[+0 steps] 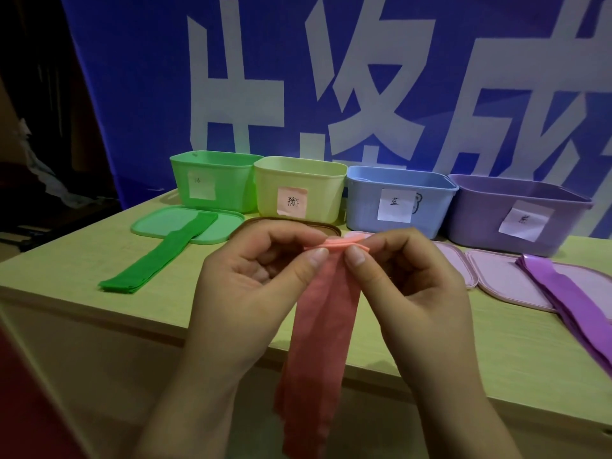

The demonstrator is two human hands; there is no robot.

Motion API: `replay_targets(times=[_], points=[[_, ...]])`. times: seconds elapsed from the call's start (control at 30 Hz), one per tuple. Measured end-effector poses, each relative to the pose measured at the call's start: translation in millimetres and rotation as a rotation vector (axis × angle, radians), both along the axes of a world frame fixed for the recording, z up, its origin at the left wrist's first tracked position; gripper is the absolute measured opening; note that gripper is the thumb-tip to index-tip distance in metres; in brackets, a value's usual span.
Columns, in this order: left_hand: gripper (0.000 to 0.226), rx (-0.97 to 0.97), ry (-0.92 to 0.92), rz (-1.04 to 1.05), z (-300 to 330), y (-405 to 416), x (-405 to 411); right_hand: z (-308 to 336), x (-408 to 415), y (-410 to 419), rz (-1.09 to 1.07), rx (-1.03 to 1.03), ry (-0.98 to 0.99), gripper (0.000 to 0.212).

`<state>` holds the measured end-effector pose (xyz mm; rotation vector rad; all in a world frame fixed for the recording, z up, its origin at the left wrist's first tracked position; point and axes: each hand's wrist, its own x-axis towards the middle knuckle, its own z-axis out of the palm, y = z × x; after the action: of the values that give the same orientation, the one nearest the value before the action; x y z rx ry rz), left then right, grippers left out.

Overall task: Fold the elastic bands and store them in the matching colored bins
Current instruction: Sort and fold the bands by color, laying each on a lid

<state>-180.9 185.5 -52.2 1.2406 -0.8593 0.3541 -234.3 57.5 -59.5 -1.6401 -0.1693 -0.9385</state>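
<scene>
While both hands are pinching the pink band [323, 313] at its folded top edge, the rest of it is hanging down in front of the counter [82, 266] edge. Left hand [261, 279] is gripping the fold with thumb and forefinger; right hand [407, 279] is doing the same just beside it, thumbs nearly touching. Beyond the hands four bins are sitting in a row: green bin [215, 183], yellow bin [298, 190] with a pink label, blue bin [397, 200], purple bin [516, 213]. Left of the left hand a green band [159, 256] is lying across a green lid [155, 223] and the counter. Right of the right hand purple bands [569, 293] are lying over a pale purple lid [496, 276]. A brown-rimmed lid [328, 228] is showing just behind the hands.
</scene>
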Motion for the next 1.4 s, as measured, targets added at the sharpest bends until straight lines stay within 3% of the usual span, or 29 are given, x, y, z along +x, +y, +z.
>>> replay_targets(times=[0.1, 0.3, 0.5, 0.63, 0.77, 0.97, 1.1, 1.3, 1.4], points=[[0.018, 0.001, 0.011, -0.024, 1.4, 0.2, -0.9, 1.7, -0.9, -3.5, -0.078, -0.073, -0.012, 0.008], [0.033, -0.012, 0.170, -0.051, 6.3, -0.9, -6.5, 2.4, -2.8, -9.2, 0.072, 0.089, -0.011, 0.007], [0.033, -0.004, 0.274, -0.034, 12.3, -4.4, -11.5, 6.4, -3.5, -11.2, 0.242, 0.224, -0.097, 0.032], [0.039, 0.058, 0.368, -0.208, 10.9, -4.2, -6.0, 2.2, 0.0, -13.7, 0.246, 0.222, -0.133, 0.029], [0.017, 0.043, 0.475, -0.301, 8.4, -8.8, -4.7, -3.0, 2.8, -15.0, 0.233, 0.229, -0.149, 0.027], [0.012, 0.045, 0.403, -0.216, 18.6, -11.7, -9.0, -6.6, 2.7, -13.9, 0.167, 0.124, -0.175, 0.022], [0.014, -0.063, 0.390, -0.141, 30.9, -13.3, -12.3, -19.3, 4.3, -12.3, 0.191, 0.073, -0.171, 0.018], [0.015, -0.097, 0.348, -0.073, 55.4, -16.0, -18.2, -39.4, 5.0, -11.9, 0.039, -0.001, -0.074, 0.037], [0.021, -0.069, 0.344, -0.070, 63.3, -18.3, -18.5, -39.0, 4.9, -15.1, 0.041, 0.001, -0.086, 0.025]])
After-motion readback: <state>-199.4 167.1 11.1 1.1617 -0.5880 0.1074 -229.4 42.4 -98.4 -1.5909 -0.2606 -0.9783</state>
